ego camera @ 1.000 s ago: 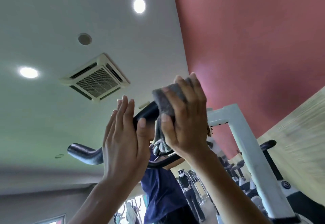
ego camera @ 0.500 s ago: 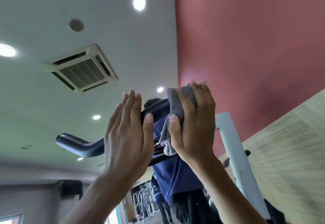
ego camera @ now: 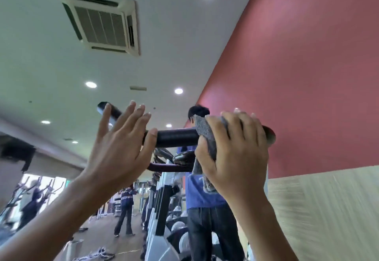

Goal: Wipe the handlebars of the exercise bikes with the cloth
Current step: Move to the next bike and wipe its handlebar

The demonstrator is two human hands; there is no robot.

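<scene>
Gripped soft, limp cloth (ego camera: 205, 134) round rigid handlebar (ego camera: 176, 137) with right hand (ego camera: 238, 158); touched bar with straight-fingered left hand (ego camera: 119, 154), holding nothing. Likely best bunched in palm.

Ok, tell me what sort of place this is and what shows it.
Most likely a gym. The right hand holds a grey cloth round a black padded handlebar, and a row of exercise machines runs down the room behind it.
</scene>
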